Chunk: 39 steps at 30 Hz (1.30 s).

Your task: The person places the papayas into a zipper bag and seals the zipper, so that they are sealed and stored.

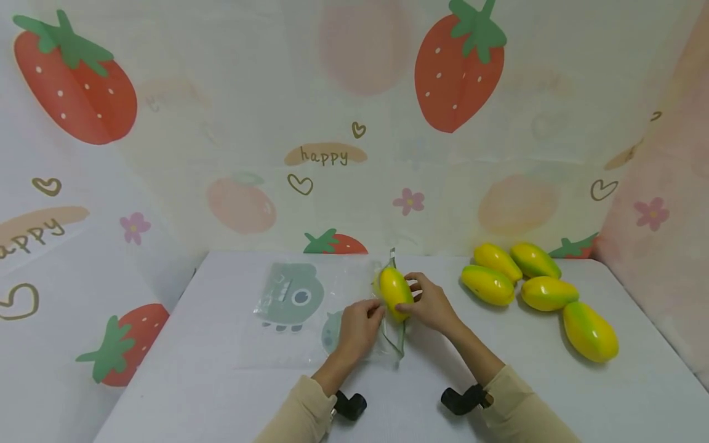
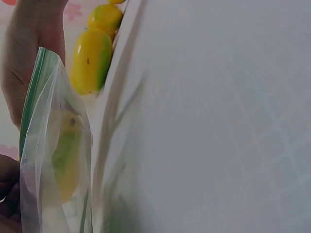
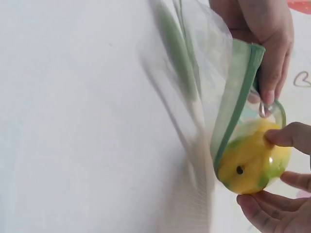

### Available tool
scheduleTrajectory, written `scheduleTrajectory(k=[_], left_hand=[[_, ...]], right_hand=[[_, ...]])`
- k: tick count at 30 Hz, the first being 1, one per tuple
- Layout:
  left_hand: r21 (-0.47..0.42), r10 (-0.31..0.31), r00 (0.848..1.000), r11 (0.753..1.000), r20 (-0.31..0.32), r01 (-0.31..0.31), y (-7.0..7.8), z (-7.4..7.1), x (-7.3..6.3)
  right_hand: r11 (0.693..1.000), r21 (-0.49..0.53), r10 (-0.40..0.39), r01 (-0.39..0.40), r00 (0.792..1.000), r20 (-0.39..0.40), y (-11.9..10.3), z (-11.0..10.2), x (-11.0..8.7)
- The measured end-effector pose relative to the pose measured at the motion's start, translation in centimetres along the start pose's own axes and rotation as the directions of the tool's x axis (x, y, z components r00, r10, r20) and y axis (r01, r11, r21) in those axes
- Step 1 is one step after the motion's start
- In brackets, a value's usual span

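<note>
My right hand (image 1: 434, 304) holds a yellow-green mango (image 1: 393, 286) at the mouth of a clear zip bag (image 1: 290, 295) with a green monster print. In the right wrist view, thumb and fingers grip the mango (image 3: 252, 155), whose dark-spotted end lies inside the bag's green-edged opening (image 3: 238, 107). My left hand (image 1: 357, 329) pinches one edge of that opening and holds it apart. Through the film of the bag (image 2: 34, 131), the left wrist view shows the mango (image 2: 65, 160) blurred. The bag lies flat to the left on the table.
Several more mangoes (image 1: 487, 285) lie grouped on the right of the white table (image 1: 183, 381). A printed cloth wall (image 1: 249, 141) stands behind and at both sides. Each wrist carries a black camera mount (image 1: 462, 400).
</note>
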<state>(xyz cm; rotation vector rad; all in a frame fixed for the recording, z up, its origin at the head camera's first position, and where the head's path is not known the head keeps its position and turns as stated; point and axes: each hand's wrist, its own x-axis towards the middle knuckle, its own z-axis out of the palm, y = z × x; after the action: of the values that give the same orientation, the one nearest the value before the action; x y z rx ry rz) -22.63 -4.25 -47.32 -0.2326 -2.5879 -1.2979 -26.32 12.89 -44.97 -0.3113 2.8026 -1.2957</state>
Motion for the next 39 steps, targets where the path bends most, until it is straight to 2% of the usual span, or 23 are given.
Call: scheduleTrajectory(k=[3,7,14,19,21,25,28,31,35,39], left_hand=[[-0.026,0.015,1.000,1.000,0.018,-0.014,0.1,-0.2,0.1],[-0.076,0.021,0.997,0.997,0.075,-0.015,0.2,-0.4,0.2],[-0.187,0.026,0.979,0.982,0.202,0.013,0.1,-0.4,0.3],[-0.173,-0.012,0.971,0.983,0.238,0.055,-0.1,-0.3,0.3],[-0.157,-0.024,0.969,0.985,0.245,0.064,-0.1,-0.3,0.3],[-0.156,-0.009,0.969,0.987,0.249,0.049,-0.3,-0.5,0.3],[-0.162,0.010,0.967,0.986,0.253,0.032,-0.3,-0.6,0.2],[-0.158,-0.001,0.965,0.986,0.261,0.044,-0.2,-0.8,0.2],[-0.161,-0.022,0.971,0.985,0.238,0.061,-0.2,-0.7,0.1],[-0.149,-0.030,0.986,0.987,0.163,0.055,-0.3,-0.4,-0.2]], right_hand=[[1.000,-0.008,-0.006,0.007,1.000,0.028,0.0,-0.4,0.4],[1.000,0.008,-0.015,0.014,0.999,0.048,0.2,-0.3,1.0],[0.995,0.096,0.022,-0.024,1.000,0.020,0.8,0.6,1.8],[0.992,0.115,0.047,-0.049,0.999,0.015,1.0,0.8,2.1],[0.992,0.111,0.058,-0.060,0.998,0.027,0.8,0.8,2.3],[0.987,0.122,0.092,-0.101,0.993,0.077,0.5,0.5,2.8],[0.975,0.158,0.135,-0.156,0.982,0.134,0.4,0.4,3.2],[0.958,0.212,0.161,-0.193,0.974,0.159,0.5,0.6,3.5],[0.936,0.279,0.189,-0.215,0.975,0.115,0.7,1.0,3.4],[0.910,0.324,0.254,-0.260,0.965,0.060,0.6,1.3,3.1]])
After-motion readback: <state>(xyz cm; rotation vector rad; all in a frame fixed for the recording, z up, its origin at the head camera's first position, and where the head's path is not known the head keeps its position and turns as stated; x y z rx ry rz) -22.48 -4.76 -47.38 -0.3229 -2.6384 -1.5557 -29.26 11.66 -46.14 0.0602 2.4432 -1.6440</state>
